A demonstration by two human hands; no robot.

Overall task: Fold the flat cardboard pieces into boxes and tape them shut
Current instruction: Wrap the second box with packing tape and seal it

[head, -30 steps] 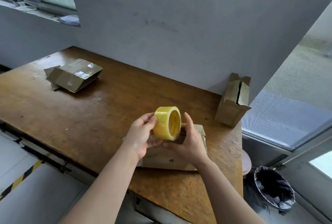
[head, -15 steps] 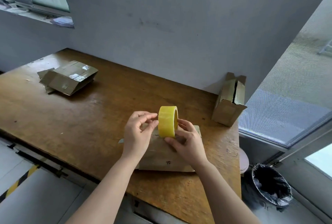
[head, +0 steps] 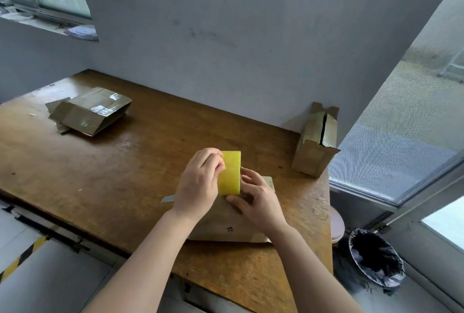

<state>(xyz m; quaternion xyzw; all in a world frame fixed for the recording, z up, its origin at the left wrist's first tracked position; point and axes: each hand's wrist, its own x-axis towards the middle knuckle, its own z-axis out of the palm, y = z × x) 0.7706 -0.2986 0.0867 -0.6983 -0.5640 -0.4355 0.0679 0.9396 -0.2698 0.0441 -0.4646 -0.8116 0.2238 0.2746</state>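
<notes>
A yellow tape roll (head: pixel 229 174) stands on edge above a brown cardboard box (head: pixel 226 222) lying near the table's front right. My right hand (head: pixel 258 199) grips the roll from the right side. My left hand (head: pixel 200 182) has its fingers curled against the roll's left face near the top, as if picking at the tape. A flattened, partly taped cardboard piece (head: pixel 90 110) lies at the far left of the table. Another folded box (head: pixel 316 142) with a split seam stands on end at the far right, by the wall.
The wooden table (head: pixel 125 174) ends just right of the boxes. A grey blade-like strip (head: pixel 168 198) pokes out left of my left hand. A bin with a black liner (head: pixel 376 260) sits on the floor at the right, below a window.
The roll has turned from showing its open core to edge-on. My left hand's fingers have closed in onto the roll's upper edge. Both hands stayed above the box.
</notes>
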